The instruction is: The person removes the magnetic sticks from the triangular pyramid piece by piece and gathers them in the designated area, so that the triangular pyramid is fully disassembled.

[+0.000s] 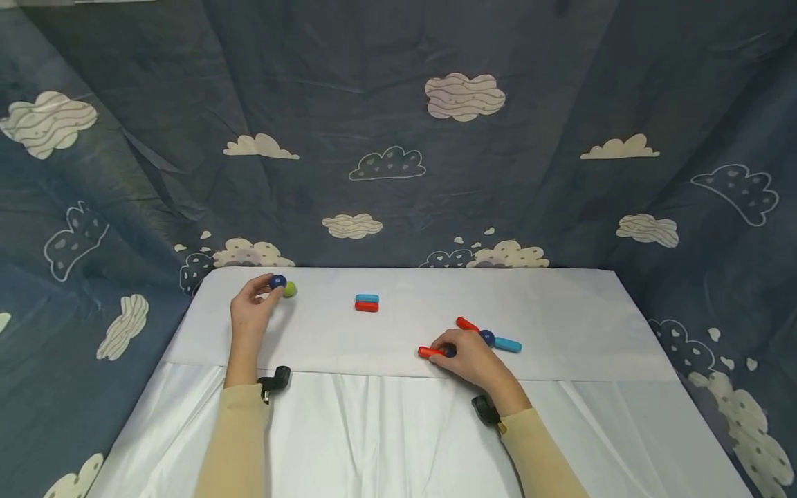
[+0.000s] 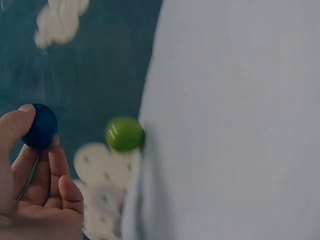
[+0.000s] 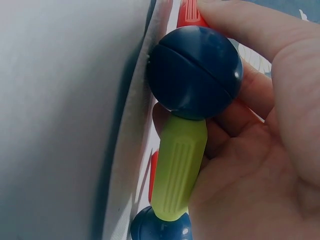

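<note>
Head view: left hand [image 1: 250, 310] is pinching blue ball [image 1: 277, 281] at eight o'clock, right hand [image 1: 471, 356] gripping ball-and-stick piece [image 3: 192, 92] at five, probably mid-build, next needing alignment.

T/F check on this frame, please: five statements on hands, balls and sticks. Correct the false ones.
1. The left hand pinches a dark blue ball. True.
2. The left hand holds two balls. False: only the blue one; a green ball is apart from its fingers.
3. Between the hands, a light-blue stick and a red stick lie side by side. True.
4. Of that pair, light-blue is nearer the person. False: red is.
5. A lime stick shows beside the right hand. True.
</note>
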Demonstrator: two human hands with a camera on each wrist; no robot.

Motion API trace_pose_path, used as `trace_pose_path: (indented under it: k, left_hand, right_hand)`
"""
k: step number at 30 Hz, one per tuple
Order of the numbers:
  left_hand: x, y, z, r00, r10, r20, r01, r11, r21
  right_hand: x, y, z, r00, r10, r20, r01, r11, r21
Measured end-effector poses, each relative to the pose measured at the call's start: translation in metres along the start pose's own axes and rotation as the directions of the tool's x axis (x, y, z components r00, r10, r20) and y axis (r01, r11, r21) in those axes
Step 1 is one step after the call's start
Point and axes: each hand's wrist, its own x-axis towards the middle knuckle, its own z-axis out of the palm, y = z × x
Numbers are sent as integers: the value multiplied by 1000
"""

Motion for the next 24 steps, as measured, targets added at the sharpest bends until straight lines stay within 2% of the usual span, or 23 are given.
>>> trace_pose_path:
  k: [5, 10, 24]
  left_hand:
    - [14, -22, -15, 995, -78, -64, 81, 995, 50]
    - [22, -38, -18, 988, -126, -85, 133, 988, 83]
    - [28, -39, -10, 992, -119, -42, 125, 976, 180]
  right_hand:
    - [-2, -1, 1, 1000, -10, -3, 10, 1000, 11]
    - [-3, -1, 1, 1000, -29, 5, 29, 999, 22]
    - [-2, 2, 1, 1000, -16, -5, 16, 1000, 10]
